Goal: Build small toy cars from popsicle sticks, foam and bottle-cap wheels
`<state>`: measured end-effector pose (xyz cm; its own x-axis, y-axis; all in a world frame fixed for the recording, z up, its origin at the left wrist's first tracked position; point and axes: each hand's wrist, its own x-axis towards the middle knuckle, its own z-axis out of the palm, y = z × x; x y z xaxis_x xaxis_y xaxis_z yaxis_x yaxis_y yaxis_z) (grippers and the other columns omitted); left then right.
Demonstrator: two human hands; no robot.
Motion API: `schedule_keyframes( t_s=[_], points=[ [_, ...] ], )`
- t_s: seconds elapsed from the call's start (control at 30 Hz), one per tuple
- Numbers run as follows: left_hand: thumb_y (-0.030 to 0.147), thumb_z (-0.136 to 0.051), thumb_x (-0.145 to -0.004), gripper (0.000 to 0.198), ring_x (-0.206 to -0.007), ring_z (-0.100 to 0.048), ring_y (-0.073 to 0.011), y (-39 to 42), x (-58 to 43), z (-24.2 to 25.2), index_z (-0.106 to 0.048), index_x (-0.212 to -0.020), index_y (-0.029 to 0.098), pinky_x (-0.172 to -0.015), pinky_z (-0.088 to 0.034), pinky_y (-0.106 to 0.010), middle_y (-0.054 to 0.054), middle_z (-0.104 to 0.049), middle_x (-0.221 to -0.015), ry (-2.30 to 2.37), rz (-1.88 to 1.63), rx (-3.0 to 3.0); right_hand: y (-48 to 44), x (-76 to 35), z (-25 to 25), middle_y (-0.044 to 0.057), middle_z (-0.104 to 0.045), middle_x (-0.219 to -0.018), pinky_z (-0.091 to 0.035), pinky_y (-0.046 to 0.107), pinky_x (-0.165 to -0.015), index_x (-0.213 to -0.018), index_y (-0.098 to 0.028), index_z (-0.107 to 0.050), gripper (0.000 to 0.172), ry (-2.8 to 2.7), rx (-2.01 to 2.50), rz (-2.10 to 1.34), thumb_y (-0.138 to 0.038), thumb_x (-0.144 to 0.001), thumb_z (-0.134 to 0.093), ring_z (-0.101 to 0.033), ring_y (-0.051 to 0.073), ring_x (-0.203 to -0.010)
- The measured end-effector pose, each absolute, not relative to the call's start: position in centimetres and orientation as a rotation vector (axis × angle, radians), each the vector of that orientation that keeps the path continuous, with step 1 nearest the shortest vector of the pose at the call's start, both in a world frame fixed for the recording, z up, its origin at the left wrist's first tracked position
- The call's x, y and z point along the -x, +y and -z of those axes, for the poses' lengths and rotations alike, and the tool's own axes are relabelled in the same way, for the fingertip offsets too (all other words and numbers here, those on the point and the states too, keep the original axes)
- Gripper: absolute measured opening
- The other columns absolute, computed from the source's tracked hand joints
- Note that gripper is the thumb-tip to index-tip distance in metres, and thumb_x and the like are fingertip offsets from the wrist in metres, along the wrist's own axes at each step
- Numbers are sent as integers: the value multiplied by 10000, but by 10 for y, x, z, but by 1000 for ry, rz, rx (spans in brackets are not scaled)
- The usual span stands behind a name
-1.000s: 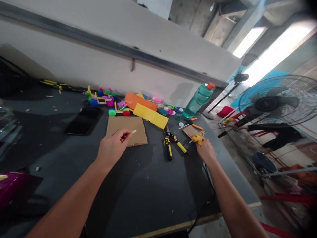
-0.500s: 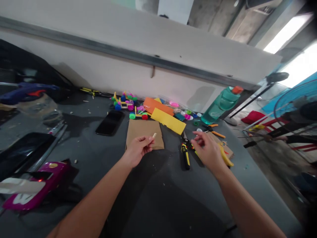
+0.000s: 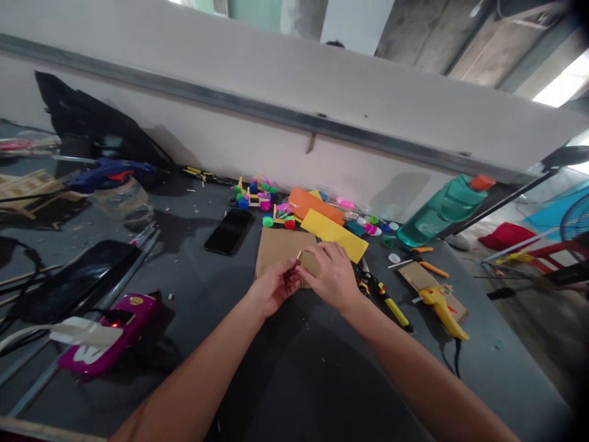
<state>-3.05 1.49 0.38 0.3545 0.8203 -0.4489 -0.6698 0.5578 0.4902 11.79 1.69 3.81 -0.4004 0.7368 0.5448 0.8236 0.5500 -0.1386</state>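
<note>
My left hand is closed in a pinch on a small wooden stick piece, held just above a brown cardboard sheet. My right hand has come up against the left one, its fingers curled and touching the same stick at its tip. Both hands hover over the near edge of the cardboard on the dark table. A yellow glue gun lies on a small cardboard pad to the right, out of my hand.
Yellow-handled cutters lie right of my hands. Yellow paper, orange paper and coloured bottle caps sit behind the cardboard. A black phone, a teal bottle, a pink device and a blue glue gun stand around.
My right hand left the yellow glue gun on its pad and swung left to meet my left hand at the stick. The view shifted left.
</note>
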Motion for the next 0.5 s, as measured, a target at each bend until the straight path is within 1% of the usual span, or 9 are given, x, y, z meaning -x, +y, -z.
schedule_keyframes(
  t_s=[0.13, 0.2, 0.33, 0.4, 0.5],
  points=[
    [178, -652, -758, 67, -539, -556, -58, 14, 30, -3, -649, -748, 112, -508, -494, -145, -10, -592, -627, 724, -964, -255, 17, -117, -36, 79, -580, -923, -379, 376, -803, -978, -195, -604, 239, -2246, 1260, 221, -357, -811, -550, -517, 240, -907],
    [195, -667, -748, 82, -557, -555, -57, 13, 29, -3, -649, -756, 115, -531, -493, -148, -8, -589, -639, 721, -966, -293, 17, -118, -36, 75, -587, -908, -380, 376, -794, -966, -196, -606, 222, -2253, 1260, 215, -341, -807, -550, -521, 241, -901],
    [317, -657, -754, 208, -584, -549, -68, 14, 29, -4, -650, -807, 117, -569, -495, -187, -37, -616, -725, 775, -972, -459, 20, -125, -38, 88, -596, -907, -395, 377, -812, -962, -172, -608, 225, -2174, 1240, 150, -308, -790, -556, -526, 241, -910],
    [353, -645, -749, 256, -599, -555, -86, 19, 32, -9, -646, -864, 124, -570, -490, -213, -57, -633, -792, 945, -992, -653, 22, -136, -41, 87, -599, -895, -417, 353, -796, -942, -166, -612, 212, -2072, 1241, 45, -291, -778, -562, -533, 227, -894],
    [301, -633, -735, 249, -701, -595, -148, 38, 46, -20, -624, -942, 162, -613, -484, -252, -59, -646, -848, 1367, -1047, -1155, 20, -160, -45, 64, -611, -860, -444, 298, -681, -909, -177, -621, 192, -1900, 1312, -192, -281, -754, -579, -540, 187, -774]
  ],
)
